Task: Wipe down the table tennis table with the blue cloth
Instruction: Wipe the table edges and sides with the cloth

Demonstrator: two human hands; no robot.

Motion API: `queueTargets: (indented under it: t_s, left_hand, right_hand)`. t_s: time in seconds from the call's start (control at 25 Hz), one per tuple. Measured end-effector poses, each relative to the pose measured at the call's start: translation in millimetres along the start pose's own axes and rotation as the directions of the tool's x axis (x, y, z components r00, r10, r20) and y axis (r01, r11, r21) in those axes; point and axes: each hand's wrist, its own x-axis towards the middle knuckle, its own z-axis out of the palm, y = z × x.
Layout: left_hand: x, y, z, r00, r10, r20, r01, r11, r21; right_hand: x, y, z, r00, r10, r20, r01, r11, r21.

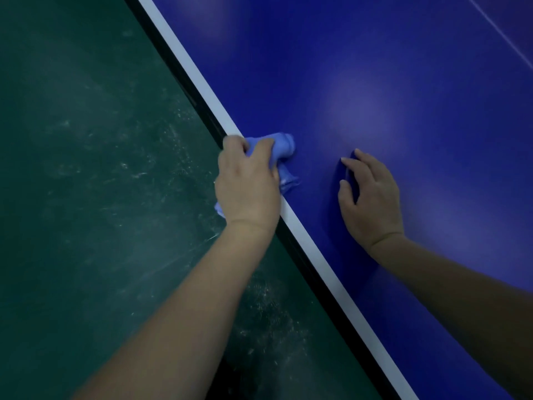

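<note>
The blue table tennis table (pixel 375 82) fills the right of the head view, its white edge line (pixel 184 59) running diagonally from top left to bottom right. My left hand (pixel 248 186) grips the bunched light blue cloth (pixel 281 144) right at the table's edge, with part of the cloth on the playing surface and a corner hanging below the hand. My right hand (pixel 370 197) rests on the table a little to the right of the cloth, fingers spread and lightly bent, holding nothing.
A dark green floor (pixel 86 168) with pale scuff marks lies to the left, below the table's edge. A thin white line (pixel 501 33) crosses the table's top right corner.
</note>
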Motion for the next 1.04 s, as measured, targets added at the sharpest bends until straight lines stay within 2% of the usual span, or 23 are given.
queueTargets:
  t_s: [0.12, 0.2, 0.28, 0.36, 0.4, 0.44, 0.48, 0.6, 0.64, 0.68, 0.76, 0.8, 0.88, 0.92, 0.96, 1.0, 1.04]
  left_hand:
    - [58.9, 16.5, 3.7, 0.994, 0.014, 0.107, -0.039, 0.97, 0.238]
    - [71.1, 36.0, 8.2, 0.974, 0.103, 0.201, -0.165, 0.933, 0.321]
    - [36.5, 50.4, 11.2, 0.897, 0.286, 0.336, -0.381, 0.885, 0.266]
    - [-26.9, 35.2, -0.7, 0.788, 0.424, 0.447, -0.53, 0.836, 0.142]
    - [-48.2, 19.7, -14.9, 0.758, 0.435, 0.486, -0.521, 0.852, 0.049]
    - [-51.8, 2.8, -24.7, 0.764, 0.421, 0.489, -0.473, 0.881, -0.021]
    - [-38.8, -10.6, -29.7, 0.805, 0.391, 0.446, -0.421, 0.906, -0.036]
    - [37.1, -19.2, -20.0, 0.968, 0.149, 0.204, -0.186, 0.966, 0.178]
    - [56.1, -11.3, -12.7, 0.983, 0.086, 0.16, -0.124, 0.962, 0.243]
    - [63.7, -0.2, -7.2, 0.984, 0.082, 0.155, -0.126, 0.947, 0.296]
    - [40.2, 14.8, -2.0, 0.945, 0.214, 0.247, -0.283, 0.914, 0.291]
    - [11.5, 14.3, -3.2, 0.897, 0.321, 0.303, -0.397, 0.888, 0.233]
    - [-53.4, 3.3, -19.3, 0.773, 0.491, 0.4, -0.526, 0.85, -0.027]
    - [-77.7, -4.4, -30.0, 0.717, 0.541, 0.439, -0.531, 0.832, -0.158]
    - [-88.6, -12.1, -36.1, 0.674, 0.579, 0.459, -0.551, 0.808, -0.209]
    - [-85.5, -17.5, -37.4, 0.667, 0.586, 0.461, -0.566, 0.8, -0.198]
    - [-73.6, -19.5, -36.2, 0.717, 0.528, 0.455, -0.535, 0.835, -0.125]
  right_hand:
    - [2.1, 0.8, -0.1, 1.0, 0.013, -0.007, -0.013, 1.0, -0.018]
    - [5.2, 0.5, -1.1, 1.0, 0.017, 0.0, -0.017, 1.0, -0.018]
    - [8.4, 1.4, -2.4, 1.0, 0.031, 0.005, -0.031, 0.999, -0.02]
    - [10.0, 3.3, -3.7, 0.999, 0.032, 0.01, -0.032, 0.999, -0.024]
    - [9.3, 3.3, -3.7, 0.999, 0.031, 0.012, -0.031, 0.999, -0.025]
    - [8.9, 3.1, -3.1, 0.999, 0.031, 0.012, -0.03, 0.999, -0.029]
    - [8.8, 3.3, -2.4, 0.999, 0.034, 0.009, -0.033, 0.999, -0.031]
    - [8.4, 3.0, -2.2, 0.999, 0.039, 0.004, -0.039, 0.999, -0.024]
    - [8.5, 3.7, -2.2, 0.999, 0.038, -0.001, -0.038, 0.999, -0.023]
    - [8.6, 4.4, -1.9, 0.999, 0.036, -0.003, -0.036, 0.999, -0.025]
    - [8.6, 5.0, -1.0, 0.999, 0.037, 0.001, -0.037, 0.999, -0.028]
    - [8.7, 4.8, -1.0, 0.999, 0.041, 0.006, -0.041, 0.999, -0.027]
    - [9.4, 4.9, -1.9, 0.999, 0.038, 0.011, -0.037, 0.999, -0.03]
    - [9.0, 4.7, -2.3, 0.999, 0.033, 0.01, -0.032, 0.999, -0.032]
    - [9.3, 4.7, -2.4, 1.0, 0.028, 0.008, -0.028, 0.999, -0.034]
    - [10.1, 5.0, -2.3, 1.0, 0.026, 0.007, -0.026, 0.999, -0.035]
    - [9.7, 4.8, -2.4, 1.0, 0.027, 0.009, -0.027, 0.999, -0.033]
